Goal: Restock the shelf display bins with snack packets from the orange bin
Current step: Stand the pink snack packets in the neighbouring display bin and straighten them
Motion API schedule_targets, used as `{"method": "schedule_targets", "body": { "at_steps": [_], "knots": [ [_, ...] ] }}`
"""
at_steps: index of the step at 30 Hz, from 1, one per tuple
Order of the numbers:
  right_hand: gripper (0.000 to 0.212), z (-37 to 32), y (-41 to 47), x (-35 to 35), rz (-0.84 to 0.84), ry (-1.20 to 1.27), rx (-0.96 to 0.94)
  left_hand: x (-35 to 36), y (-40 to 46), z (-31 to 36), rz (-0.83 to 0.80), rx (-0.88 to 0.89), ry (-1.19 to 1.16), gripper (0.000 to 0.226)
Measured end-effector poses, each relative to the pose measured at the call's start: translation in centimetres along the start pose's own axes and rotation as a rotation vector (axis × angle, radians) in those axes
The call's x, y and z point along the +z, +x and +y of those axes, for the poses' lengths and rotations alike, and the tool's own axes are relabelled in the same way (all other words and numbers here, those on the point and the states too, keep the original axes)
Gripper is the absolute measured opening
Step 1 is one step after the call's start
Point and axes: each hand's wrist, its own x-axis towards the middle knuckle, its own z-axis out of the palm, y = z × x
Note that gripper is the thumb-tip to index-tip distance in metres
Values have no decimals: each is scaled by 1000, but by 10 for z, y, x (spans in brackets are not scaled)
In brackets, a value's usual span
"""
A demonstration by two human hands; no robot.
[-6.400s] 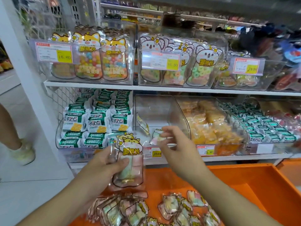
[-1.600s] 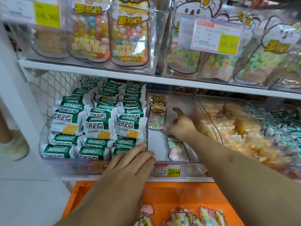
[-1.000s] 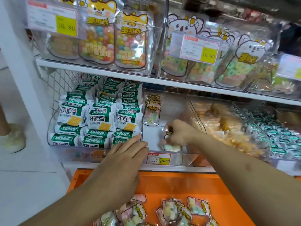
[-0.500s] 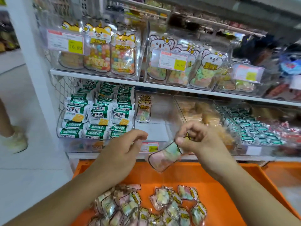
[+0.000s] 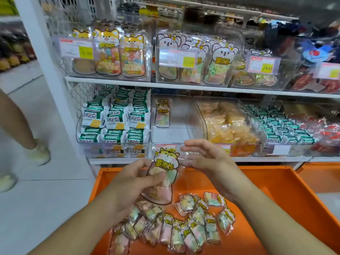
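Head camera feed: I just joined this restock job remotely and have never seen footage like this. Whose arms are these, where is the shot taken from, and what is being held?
No machine here: these are a person's two bare arms, filmed by one wide-angle camera worn on their head, looking forward and down.

The left hand grips a clear snack packet of pastel sweets, upright, its cartoon animal top showing. The right hand is open beside the packet's upper edge, fingers relaxed; whether it touches the wrapper is unclear.

Below lies the orange bin with more of the same packets heaped at its near end.

Straight ahead on the lower shelf is a clear display bin, nearly empty, with one matching packet standing at its back left.
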Motion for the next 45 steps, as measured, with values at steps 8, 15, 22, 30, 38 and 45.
{"method": "schedule_targets", "body": {
  "at_steps": [8, 15, 22, 30, 38, 45],
  "knots": [
    [14, 57, 7, 15, -28, -234, 185, -2, 20, -33, -15, -84, 244, 30],
    [24, 178, 34, -32, -91, -769, 541, -26, 57, -122, 170, -290, 397, 55],
    [87, 340, 69, -95, -132, -1005, 626, -26, 77, -199, 214, -405, 302, 85],
    [85, 350, 93, -78, -280, -1450, 489, -20, 95, -221, 205, -482, 228, 82],
    [90, 338, 95, -79, -509, -1672, 375, -12, 97, -218, 227, -438, 162, 80],
    [56, 258, 85, -60, -564, -1417, 420, -18, 90, -182, 258, -477, 200, 75]
  ]
}}
